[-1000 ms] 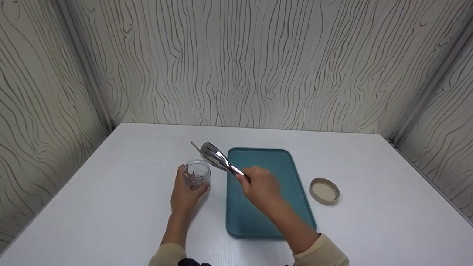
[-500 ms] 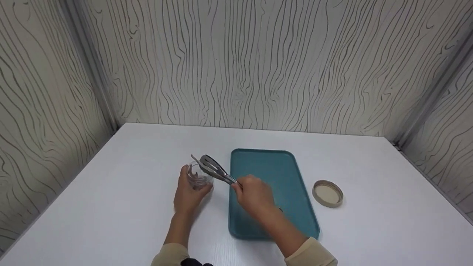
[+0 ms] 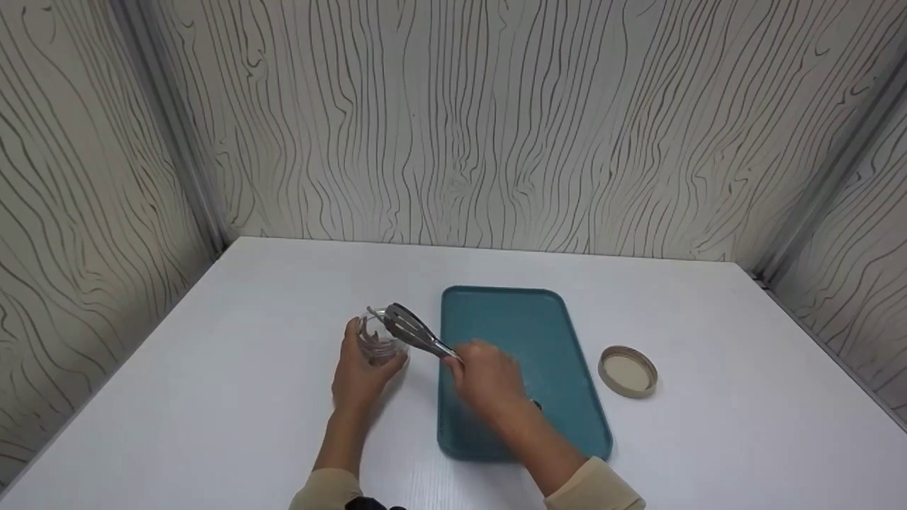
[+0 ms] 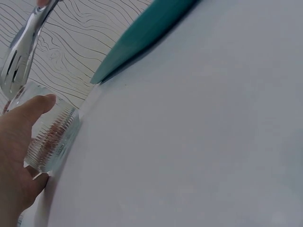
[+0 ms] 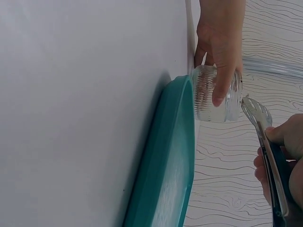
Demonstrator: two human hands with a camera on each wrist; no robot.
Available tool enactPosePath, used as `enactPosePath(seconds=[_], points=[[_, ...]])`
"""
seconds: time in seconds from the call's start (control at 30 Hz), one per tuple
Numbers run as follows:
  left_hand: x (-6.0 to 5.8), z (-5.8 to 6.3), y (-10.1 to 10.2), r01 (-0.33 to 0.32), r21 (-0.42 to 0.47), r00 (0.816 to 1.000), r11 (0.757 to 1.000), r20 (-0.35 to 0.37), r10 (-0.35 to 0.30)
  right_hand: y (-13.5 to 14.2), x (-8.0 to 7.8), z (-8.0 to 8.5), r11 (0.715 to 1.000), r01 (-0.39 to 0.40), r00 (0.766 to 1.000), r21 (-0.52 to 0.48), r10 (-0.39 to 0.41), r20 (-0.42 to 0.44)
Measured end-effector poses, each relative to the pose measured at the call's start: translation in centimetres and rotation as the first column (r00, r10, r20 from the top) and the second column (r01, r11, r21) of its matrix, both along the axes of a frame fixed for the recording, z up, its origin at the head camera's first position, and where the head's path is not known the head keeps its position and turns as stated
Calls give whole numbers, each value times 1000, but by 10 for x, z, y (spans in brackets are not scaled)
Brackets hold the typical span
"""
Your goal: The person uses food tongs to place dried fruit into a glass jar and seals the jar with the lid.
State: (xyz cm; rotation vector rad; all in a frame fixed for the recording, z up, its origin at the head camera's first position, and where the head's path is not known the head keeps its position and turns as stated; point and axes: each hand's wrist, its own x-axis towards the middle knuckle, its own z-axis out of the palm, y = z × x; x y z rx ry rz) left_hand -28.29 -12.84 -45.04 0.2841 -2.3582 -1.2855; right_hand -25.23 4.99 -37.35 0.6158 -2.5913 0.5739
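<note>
My left hand [image 3: 356,379] grips a clear glass jar [image 4: 61,125] around its side, thumb and fingers spread about it. The jar stands upright on the table, and reddish-brown pieces show through its ribbed lower wall. My right hand [image 3: 489,379] holds metal serving tongs [image 3: 418,334] by the handles. Their slotted heads are over the jar's mouth, right at the rim in the right wrist view. A thin, light-brown stick-like piece [image 3: 375,314] sticks out from the tong tips above the opening.
A teal rectangular tray [image 3: 510,319] lies right of the jar, under my right forearm. A small dark thing [image 3: 536,404] shows on it beside the wrist. Farther right a round beige lid [image 3: 628,372] rests on the white table [image 3: 212,397]. Patterned walls enclose the back and sides.
The tongs with the thin piece have come down from above and behind the jar to its mouth. My left hand keeps its hold on the jar.
</note>
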Motion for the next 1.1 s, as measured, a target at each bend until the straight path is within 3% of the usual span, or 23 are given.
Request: enactPosePath(seconds=[0.43, 0.77, 1.1], points=[[1, 1, -1, 14, 11, 1000, 1000, 2, -14, 3, 2, 3, 1000, 18, 998, 16, -19, 55], [1, 1, 2, -1, -8, 1000, 1000, 3, 1, 9, 2, 9, 999, 42, 998, 5, -42, 38], [-1, 0, 1, 1, 13, 1000, 1000, 14, -1, 19, 3, 21, 999, 34, 999, -26, -35, -40]])
